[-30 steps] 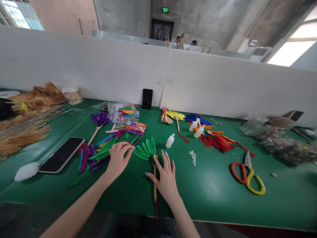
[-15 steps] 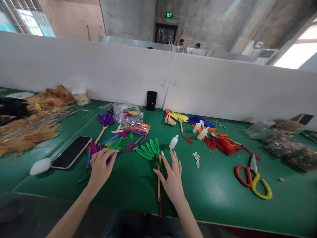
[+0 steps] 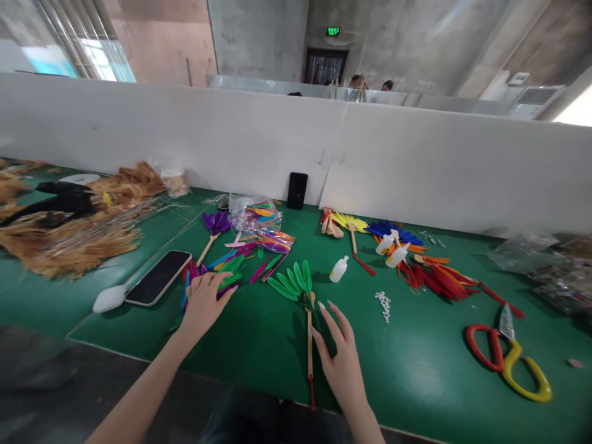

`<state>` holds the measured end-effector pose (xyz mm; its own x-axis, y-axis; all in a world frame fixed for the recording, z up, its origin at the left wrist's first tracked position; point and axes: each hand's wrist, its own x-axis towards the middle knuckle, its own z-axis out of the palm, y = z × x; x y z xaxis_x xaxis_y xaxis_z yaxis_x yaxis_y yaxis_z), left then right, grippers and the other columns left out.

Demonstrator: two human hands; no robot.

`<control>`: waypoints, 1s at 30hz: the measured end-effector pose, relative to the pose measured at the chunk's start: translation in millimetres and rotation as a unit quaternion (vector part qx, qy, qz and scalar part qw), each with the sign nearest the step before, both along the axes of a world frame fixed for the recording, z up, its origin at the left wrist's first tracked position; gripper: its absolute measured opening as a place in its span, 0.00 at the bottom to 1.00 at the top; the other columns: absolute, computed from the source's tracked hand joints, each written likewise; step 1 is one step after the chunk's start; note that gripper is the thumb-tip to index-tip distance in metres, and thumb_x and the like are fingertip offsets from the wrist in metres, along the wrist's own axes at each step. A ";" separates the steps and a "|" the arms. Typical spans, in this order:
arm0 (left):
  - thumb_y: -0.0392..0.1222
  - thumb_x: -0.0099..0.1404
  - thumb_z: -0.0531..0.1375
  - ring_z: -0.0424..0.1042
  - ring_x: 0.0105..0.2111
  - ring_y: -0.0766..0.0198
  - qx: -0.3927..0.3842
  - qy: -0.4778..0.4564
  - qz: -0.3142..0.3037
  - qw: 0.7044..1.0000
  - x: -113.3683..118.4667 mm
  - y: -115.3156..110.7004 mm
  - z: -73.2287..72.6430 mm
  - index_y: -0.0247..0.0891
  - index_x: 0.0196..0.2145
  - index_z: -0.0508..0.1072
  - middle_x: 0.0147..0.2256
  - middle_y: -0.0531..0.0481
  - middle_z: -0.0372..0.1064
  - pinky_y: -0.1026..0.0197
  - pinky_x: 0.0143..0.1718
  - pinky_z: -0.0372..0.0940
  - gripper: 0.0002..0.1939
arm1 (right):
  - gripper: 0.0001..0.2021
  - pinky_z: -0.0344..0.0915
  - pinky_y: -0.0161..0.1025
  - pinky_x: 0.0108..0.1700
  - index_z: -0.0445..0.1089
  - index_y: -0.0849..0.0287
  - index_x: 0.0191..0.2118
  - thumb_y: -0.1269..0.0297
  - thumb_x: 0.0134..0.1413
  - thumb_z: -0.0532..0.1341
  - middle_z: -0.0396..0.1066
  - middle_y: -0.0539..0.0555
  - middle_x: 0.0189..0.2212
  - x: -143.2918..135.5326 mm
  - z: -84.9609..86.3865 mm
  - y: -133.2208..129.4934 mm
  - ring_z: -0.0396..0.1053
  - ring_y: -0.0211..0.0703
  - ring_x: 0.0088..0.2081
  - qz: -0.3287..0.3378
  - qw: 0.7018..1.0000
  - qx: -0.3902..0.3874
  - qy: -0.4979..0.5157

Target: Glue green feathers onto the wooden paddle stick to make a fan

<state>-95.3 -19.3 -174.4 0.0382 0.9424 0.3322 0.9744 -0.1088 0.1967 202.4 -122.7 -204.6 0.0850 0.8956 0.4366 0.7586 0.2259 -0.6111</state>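
Head view: left hand (image 3: 204,300) over loose feathers (image 3: 235,265) — whether its grip pinches any, I cannot tell; right hand (image 3: 341,356) spread beside the green-feathered fan (image 3: 307,277).

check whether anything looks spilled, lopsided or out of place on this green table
The small white bead-like pieces lie loose on the green tabletop, outside any container, so perhaps spilled. The green feather fan looks lopsided: it spreads only up and left.
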 end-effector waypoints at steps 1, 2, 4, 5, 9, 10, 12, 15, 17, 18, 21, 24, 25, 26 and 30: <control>0.49 0.61 0.57 0.62 0.45 0.48 -0.006 0.003 -0.004 1.000 2.4 2.7 1.6 0.46 0.46 0.70 0.41 0.45 0.68 0.49 0.42 0.58 0.16 | 0.22 0.63 0.53 0.55 0.56 0.51 0.61 0.59 0.61 0.53 0.52 0.59 0.61 -1.1 0.9 0.3 0.52 0.54 0.61 0.008 1.000 -0.007 -0.020; 0.48 0.62 0.56 0.62 0.45 0.48 -0.010 0.006 -0.005 1.000 4.6 5.2 2.7 0.45 0.47 0.70 0.42 0.44 0.67 0.49 0.42 0.58 0.16 | 0.24 0.61 0.54 0.56 0.54 0.50 0.62 0.58 0.61 0.53 0.47 0.58 0.64 -2.2 1.8 0.6 0.48 0.56 0.63 0.013 0.999 -0.015 -0.041; 0.47 0.62 0.55 0.62 0.45 0.47 -0.008 0.010 -0.003 1.000 7.6 8.8 3.4 0.45 0.47 0.70 0.43 0.43 0.66 0.48 0.42 0.57 0.16 | 0.26 0.58 0.58 0.57 0.51 0.49 0.63 0.56 0.61 0.53 0.40 0.57 0.66 -4.4 3.6 1.0 0.41 0.58 0.65 0.017 0.996 -0.029 -0.088; 0.46 0.63 0.55 0.62 0.45 0.47 0.000 0.007 0.000 1.000 8.4 10.1 2.9 0.44 0.47 0.70 0.43 0.42 0.66 0.48 0.42 0.57 0.15 | 0.26 0.55 0.60 0.58 0.50 0.49 0.64 0.55 0.61 0.52 0.38 0.56 0.67 -5.3 4.5 1.2 0.39 0.59 0.65 0.018 0.993 -0.036 -0.112; 0.44 0.64 0.53 0.64 0.41 0.51 0.084 -0.033 0.004 0.996 8.2 12.4 -1.6 0.43 0.43 0.72 0.38 0.44 0.69 0.52 0.41 0.57 0.12 | 0.26 0.49 0.61 0.60 0.49 0.48 0.64 0.55 0.62 0.50 0.37 0.55 0.67 -7.8 6.9 2.6 0.38 0.57 0.66 0.023 0.984 -0.051 -0.169; 0.45 0.65 0.53 0.65 0.40 0.52 0.109 -0.048 -0.003 0.993 7.9 12.8 -2.5 0.43 0.42 0.72 0.37 0.45 0.69 0.53 0.41 0.57 0.11 | 0.26 0.49 0.61 0.60 0.49 0.49 0.64 0.55 0.62 0.50 0.37 0.55 0.67 -8.1 7.2 3.3 0.38 0.56 0.66 0.021 0.983 -0.052 -0.174; 0.46 0.66 0.53 0.66 0.38 0.54 0.141 -0.073 -0.014 0.987 7.5 13.4 -3.5 0.42 0.42 0.71 0.35 0.46 0.69 0.54 0.42 0.57 0.12 | 0.25 0.49 0.61 0.60 0.49 0.50 0.64 0.55 0.63 0.49 0.38 0.56 0.67 -8.8 7.2 4.6 0.38 0.56 0.66 0.009 0.982 -0.052 -0.180; 0.46 0.66 0.52 0.67 0.38 0.55 0.147 -0.086 -0.016 0.985 7.7 14.3 -3.6 0.42 0.42 0.71 0.34 0.47 0.70 0.54 0.43 0.57 0.12 | 0.24 0.49 0.61 0.60 0.50 0.53 0.64 0.57 0.64 0.48 0.39 0.58 0.67 -10.5 6.9 6.4 0.38 0.55 0.66 -0.016 0.981 -0.052 -0.185; 0.46 0.66 0.52 0.67 0.38 0.55 0.148 -0.087 -0.018 0.985 8.0 14.9 -3.5 0.41 0.42 0.71 0.34 0.47 0.70 0.54 0.43 0.57 0.11 | 0.24 0.49 0.61 0.59 0.50 0.52 0.64 0.57 0.64 0.47 0.39 0.58 0.67 -11.8 6.8 7.4 0.38 0.55 0.66 -0.021 0.981 -0.055 -0.187; 0.46 0.66 0.52 0.68 0.38 0.55 0.148 -0.089 -0.024 0.985 8.0 15.2 -3.5 0.41 0.42 0.71 0.34 0.47 0.70 0.54 0.43 0.57 0.11 | 0.24 0.49 0.61 0.59 0.51 0.52 0.64 0.56 0.64 0.48 0.40 0.58 0.66 -12.5 6.8 7.9 0.39 0.55 0.66 -0.019 0.980 -0.057 -0.189; 0.45 0.66 0.52 0.69 0.38 0.56 0.146 -0.096 -0.043 0.984 8.0 16.0 -3.4 0.41 0.42 0.70 0.35 0.47 0.70 0.55 0.43 0.58 0.11 | 0.24 0.49 0.61 0.59 0.51 0.50 0.63 0.55 0.64 0.47 0.41 0.57 0.66 -13.5 6.3 8.9 0.41 0.55 0.65 -0.012 0.978 -0.064 -0.198; 0.45 0.66 0.52 0.69 0.37 0.57 0.150 -0.098 -0.045 0.983 8.1 16.3 -3.0 0.42 0.42 0.70 0.34 0.47 0.69 0.55 0.42 0.58 0.11 | 0.24 0.49 0.61 0.59 0.52 0.51 0.63 0.55 0.64 0.47 0.42 0.58 0.66 -13.4 4.9 9.3 0.41 0.55 0.65 -0.014 0.976 -0.064 -0.208; 0.46 0.66 0.52 0.69 0.37 0.57 0.151 -0.098 -0.047 0.983 8.2 16.2 -2.8 0.42 0.42 0.70 0.33 0.48 0.69 0.56 0.42 0.58 0.11 | 0.24 0.49 0.61 0.59 0.52 0.51 0.63 0.54 0.64 0.47 0.42 0.58 0.66 -13.3 4.4 9.3 0.41 0.55 0.65 -0.015 0.975 -0.062 -0.211; 0.46 0.66 0.52 0.69 0.37 0.57 0.152 -0.098 -0.049 0.982 8.2 16.2 -2.8 0.42 0.42 0.70 0.33 0.48 0.69 0.56 0.42 0.58 0.11 | 0.24 0.49 0.61 0.59 0.52 0.51 0.63 0.54 0.63 0.47 0.43 0.57 0.66 -13.3 4.0 9.3 0.42 0.55 0.65 -0.017 0.975 -0.061 -0.213; 0.45 0.66 0.52 0.68 0.37 0.56 0.157 -0.093 -0.042 0.982 9.0 15.5 -3.0 0.42 0.42 0.70 0.33 0.48 0.69 0.55 0.43 0.57 0.11 | 0.24 0.49 0.61 0.59 0.52 0.51 0.63 0.54 0.63 0.47 0.44 0.57 0.66 -14.0 3.9 9.8 0.43 0.54 0.65 -0.020 0.973 -0.060 -0.222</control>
<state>-86.3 -3.8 -177.4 0.0222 0.7880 0.6152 0.9096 -0.2713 0.3147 188.4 -112.9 -200.7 -0.0525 0.9419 0.3316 0.9604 0.1387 -0.2418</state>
